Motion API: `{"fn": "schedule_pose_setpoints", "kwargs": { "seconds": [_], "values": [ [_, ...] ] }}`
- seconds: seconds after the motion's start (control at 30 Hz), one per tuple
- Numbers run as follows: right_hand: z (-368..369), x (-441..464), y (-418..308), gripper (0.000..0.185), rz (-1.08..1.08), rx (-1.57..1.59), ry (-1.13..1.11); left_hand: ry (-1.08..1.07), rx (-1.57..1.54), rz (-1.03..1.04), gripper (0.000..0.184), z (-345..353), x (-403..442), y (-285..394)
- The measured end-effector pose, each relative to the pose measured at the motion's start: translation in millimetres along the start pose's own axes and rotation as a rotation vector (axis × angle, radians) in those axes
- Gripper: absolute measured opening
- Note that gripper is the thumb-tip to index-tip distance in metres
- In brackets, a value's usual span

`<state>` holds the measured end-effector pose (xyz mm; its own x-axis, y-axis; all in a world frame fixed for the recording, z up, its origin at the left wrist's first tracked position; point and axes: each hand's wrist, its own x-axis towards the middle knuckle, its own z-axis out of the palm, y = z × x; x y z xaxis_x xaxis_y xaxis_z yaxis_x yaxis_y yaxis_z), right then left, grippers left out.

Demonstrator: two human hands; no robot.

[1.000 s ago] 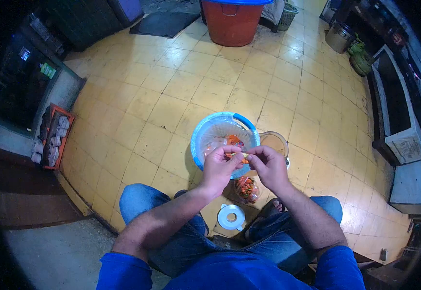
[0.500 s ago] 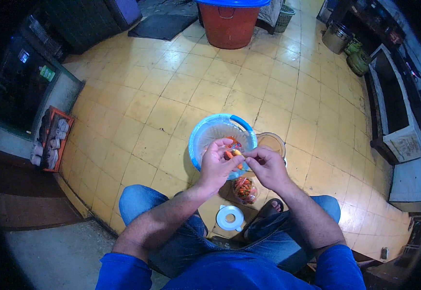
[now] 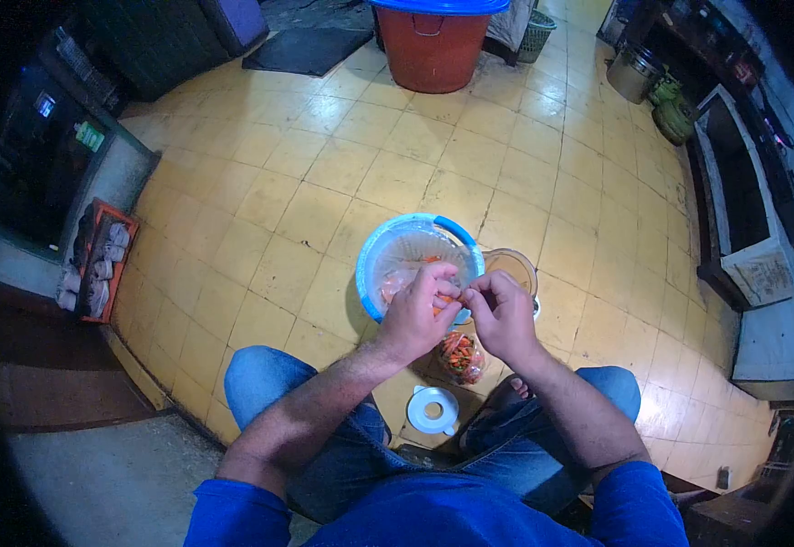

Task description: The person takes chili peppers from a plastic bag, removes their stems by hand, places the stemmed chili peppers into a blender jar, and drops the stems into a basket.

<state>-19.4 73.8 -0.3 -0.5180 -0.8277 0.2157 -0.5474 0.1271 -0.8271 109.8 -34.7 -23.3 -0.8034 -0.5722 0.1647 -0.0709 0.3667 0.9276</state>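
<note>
My left hand (image 3: 420, 314) is curled round some orange-red chilies (image 3: 442, 308), mostly hidden by its fingers. Thumb and fingers of my right hand (image 3: 504, 317) are pinched together against the left fingertips; what lies between them is too small to make out. Both hands are above the near right edge of a blue-rimmed basket (image 3: 374, 246), which has clear plastic and a few reddish pieces inside. Just below the hands, a clear plastic bag of red and green chilies (image 3: 461, 358) rests on the floor.
A white ring-shaped lid (image 3: 420, 415) lies between my feet. Right of the basket is a brownish transparent round dish or lid (image 3: 517, 263). Farther off stand a large red bucket (image 3: 433, 55) and, at left, an orange shoe rack (image 3: 123, 260).
My left fingers have closed further over the chilies, which showed more plainly before. Both hands have turned and drawn closer together, with the right still pinching.
</note>
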Motion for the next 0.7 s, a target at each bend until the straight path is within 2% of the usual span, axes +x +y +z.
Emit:
{"fn": "schedule_pose_setpoints", "kwargs": {
  "seconds": [0.07,0.1,0.17,0.3,0.37,0.4,0.47,0.5,0.53,0.57,0.6,0.63,0.67,0.7],
  "values": [
    [1.3,2.0,5.2,0.008,0.133,0.183,-0.061,-0.013,-0.017,0.006,0.047,0.8,-0.5,-5.2],
    [2.4,3.4,9.7,0.008,0.131,0.182,-0.060,-0.026,-0.033,0.012,0.046,0.4,-1.2,-7.0],
    [2.8,7.2,16.6,0.006,0.331,0.442,-0.200,-0.030,0.009,0.050,0.045,-1.7,-4.0,-8.0],
    [-4.2,12.1,18.5,0.007,0.395,0.567,-0.330,-0.012,0.102,0.173,0.043,-5.1,-3.3,-3.3],
    [-7.2,12.7,22.2,0.005,0.477,0.766,-0.414,-0.026,0.076,0.193,0.042,-8.2,-3.4,1.3],
    [-7.8,12.8,25.1,0.005,0.477,0.768,-0.412,-0.040,0.049,0.214,0.041,-9.5,-3.0,2.4],
    [-8.1,14.2,30.7,0.003,0.607,1.250,-0.421,-0.036,0.019,0.161,0.042,-11.8,0.0,2.0],
    [-7.1,16.4,31.5,0.003,0.603,1.248,-0.420,-0.027,-0.010,0.109,0.042,-12.8,2.6,1.6],
    [-4.1,19.0,30.9,0.003,0.556,1.048,-0.338,-0.025,-0.010,0.109,0.042,-13.9,5.1,1.3],
    [-1.2,21.3,29.7,0.005,0.507,0.848,-0.256,0.013,-0.038,0.005,0.044,-14.7,7.7,0.7],
    [1.4,23.3,28.4,0.005,0.510,0.848,-0.255,0.048,-0.067,-0.100,0.046,-14.8,9.5,-0.2],
    [3.5,24.7,27.0,0.007,0.356,0.632,-0.228,0.075,-0.179,-0.195,0.049,-12.3,10.8,-10.1],
    [5.2,25.2,25.5,0.009,0.203,0.416,-0.198,0.069,-0.179,-0.195,0.049,-11.6,11.1,-11.2],
    [5.9,24.2,22.5,0.009,0.205,0.417,-0.194,0.065,-0.279,-0.276,0.049,-11.5,11.4,-12.2]
  ]
}}
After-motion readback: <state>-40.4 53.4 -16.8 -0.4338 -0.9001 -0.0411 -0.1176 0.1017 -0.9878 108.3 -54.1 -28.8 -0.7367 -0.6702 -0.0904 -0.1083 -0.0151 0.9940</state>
